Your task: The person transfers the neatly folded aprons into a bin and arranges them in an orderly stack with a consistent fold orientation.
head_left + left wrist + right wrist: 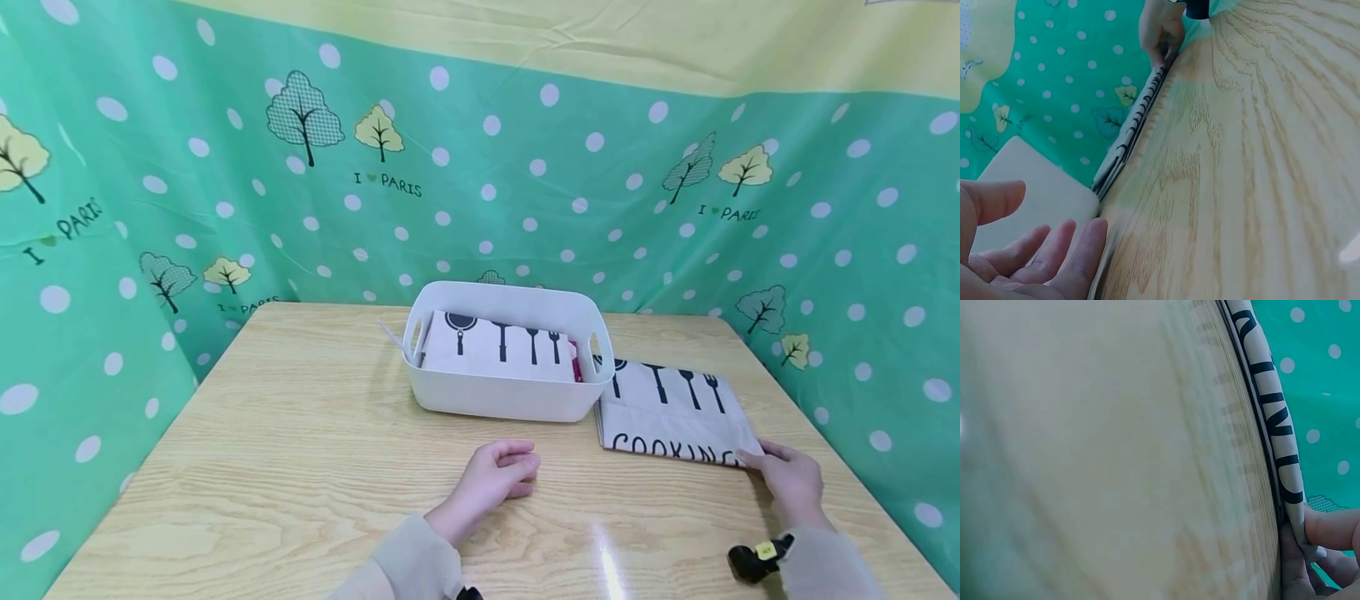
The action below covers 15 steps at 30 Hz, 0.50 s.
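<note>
A folded white cloth [671,412] with black kitchen utensils and the word "COOKING" printed on it lies on the right of the table. My right hand [793,482] pinches its near right corner; in the right wrist view the thumb [1332,528] is on top and fingers are beneath the edge. My left hand [491,479] is held over the table in front of the white basket [502,400], fingers loosely bent, nothing in it. Inside the basket lies another folded cloth [491,354] with the same utensil print; something red shows beside it.
The wooden table [300,467] carries the basket at its middle back, close to the printed cloth's left edge. A thin whitish strip [393,340] sticks out at the basket's left handle. A green dotted curtain [510,192] hangs behind and along both sides.
</note>
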{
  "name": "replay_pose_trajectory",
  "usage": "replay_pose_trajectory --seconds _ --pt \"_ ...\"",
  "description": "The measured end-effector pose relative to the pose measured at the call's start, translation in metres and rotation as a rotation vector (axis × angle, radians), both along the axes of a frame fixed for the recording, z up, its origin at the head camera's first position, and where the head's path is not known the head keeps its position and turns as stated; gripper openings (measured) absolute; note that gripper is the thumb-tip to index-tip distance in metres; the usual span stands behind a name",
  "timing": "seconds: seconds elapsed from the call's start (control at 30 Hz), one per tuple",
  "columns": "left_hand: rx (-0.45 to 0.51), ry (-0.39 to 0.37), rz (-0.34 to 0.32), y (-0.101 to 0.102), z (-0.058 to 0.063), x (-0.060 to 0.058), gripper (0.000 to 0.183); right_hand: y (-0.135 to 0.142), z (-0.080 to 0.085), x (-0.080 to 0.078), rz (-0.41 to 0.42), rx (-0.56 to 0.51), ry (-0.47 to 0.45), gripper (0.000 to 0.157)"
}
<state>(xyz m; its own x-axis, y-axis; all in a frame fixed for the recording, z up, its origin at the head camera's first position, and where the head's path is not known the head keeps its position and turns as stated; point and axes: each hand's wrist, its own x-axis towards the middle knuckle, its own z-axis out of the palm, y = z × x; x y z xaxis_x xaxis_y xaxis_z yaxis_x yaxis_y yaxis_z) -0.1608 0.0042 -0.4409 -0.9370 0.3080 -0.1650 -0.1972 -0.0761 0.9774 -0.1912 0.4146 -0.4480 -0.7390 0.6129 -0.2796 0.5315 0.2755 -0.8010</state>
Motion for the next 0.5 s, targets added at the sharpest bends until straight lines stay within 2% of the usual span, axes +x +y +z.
replay_pose_trajectory --seconds 0.5 --pt "0.023 -0.004 0.005 0.001 -0.002 0.001 0.046 0.0 -0.001 0.013 0.026 0.016 -0.025 0.068"
